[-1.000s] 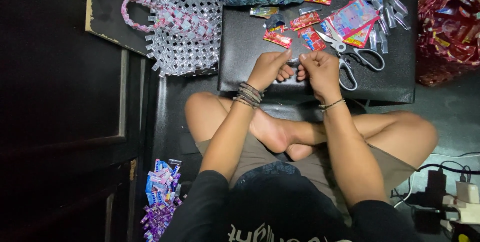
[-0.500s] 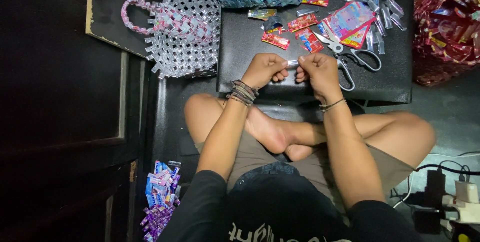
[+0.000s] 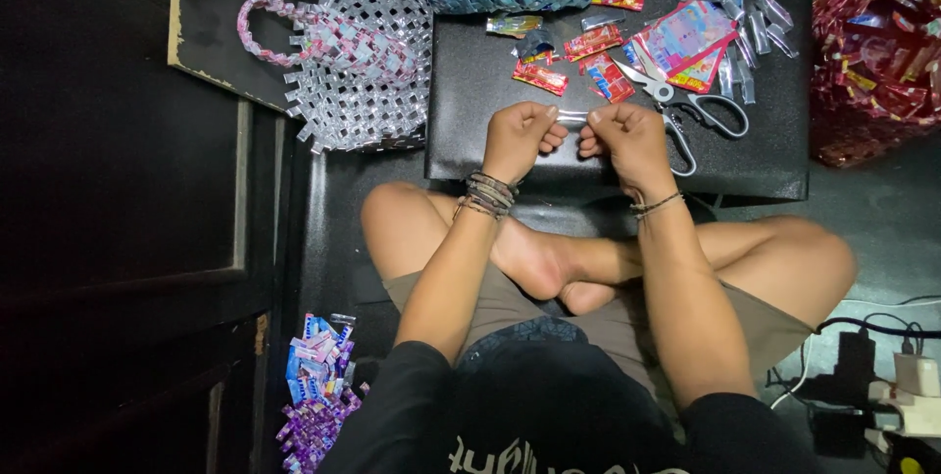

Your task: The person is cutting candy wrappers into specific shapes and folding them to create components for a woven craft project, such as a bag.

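The fingers of both hands are closed on a small silvery foil strip (image 3: pixel 571 117), pinched between thumb and fingertips at each end. The left hand (image 3: pixel 518 139) holds its left end and the right hand (image 3: pixel 627 136) its right end, so the strip spans the short gap between them, stretched flat, seemingly to keep it taut for folding. It hangs just above the near edge of the low black table (image 3: pixel 470 92), near the middle of that edge.

Just right of the right hand lie scissors (image 3: pixel 686 111), handles towards the table's right edge, within easy reach. Beyond the hands, red wrappers (image 3: pixel 573 62) are scattered at the table's middle. More folded silver strips (image 3: pixel 755 33) lie near the far right corner. A woven silvery basket (image 3: pixel 363 62) with a pink handle sits off the table's left edge.
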